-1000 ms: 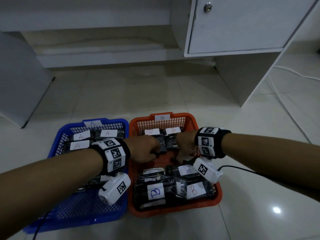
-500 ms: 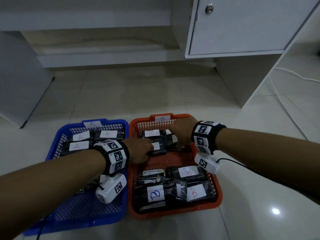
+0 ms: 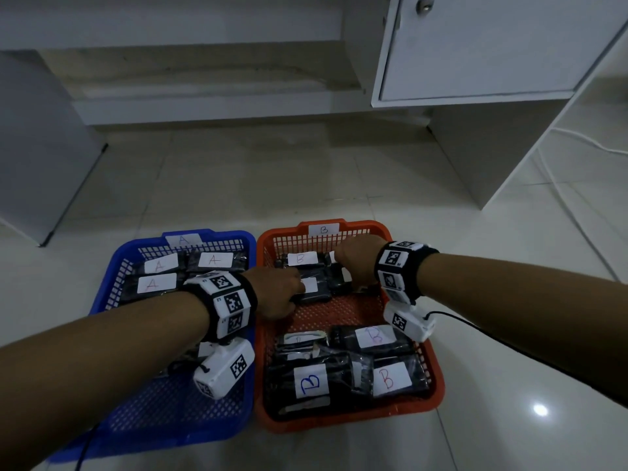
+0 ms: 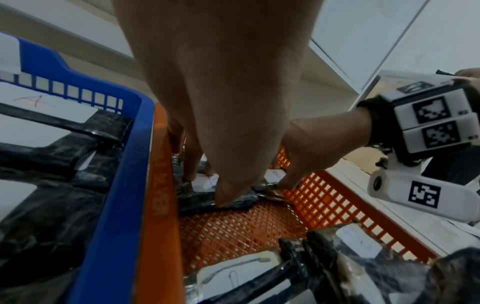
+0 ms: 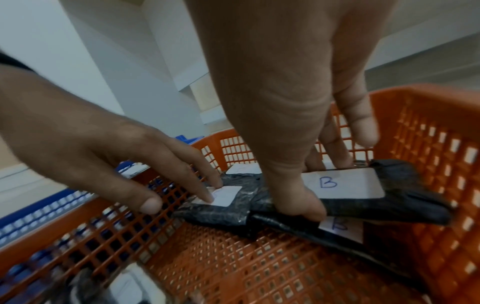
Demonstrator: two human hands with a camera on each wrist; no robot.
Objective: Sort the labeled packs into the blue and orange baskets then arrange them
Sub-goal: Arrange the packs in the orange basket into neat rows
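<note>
The orange basket (image 3: 339, 314) marked B stands right of the blue basket (image 3: 170, 419) marked A. Black wrapped packs with A labels (image 3: 158, 283) lie at the blue basket's far end. Several B packs (image 3: 387, 379) lie at the orange basket's near end. My right hand (image 3: 353, 263) pinches a B pack (image 5: 342, 185) at the far right of the orange basket, thumb on its near edge, fingers on its far edge. My left hand (image 3: 278, 294) rests straight fingers (image 5: 207, 191) on the label of the neighbouring pack (image 3: 316, 294), its thumb beside it.
Both baskets sit on a pale tiled floor. A white cabinet (image 3: 475, 45) with a round knob stands at the back right, and a white cord (image 3: 560, 198) runs across the floor beside it. A grey panel (image 3: 34, 147) stands at the left.
My right hand has moved from the middle of the orange basket to its far right end with the pack. The left hand has shifted slightly farther in.
</note>
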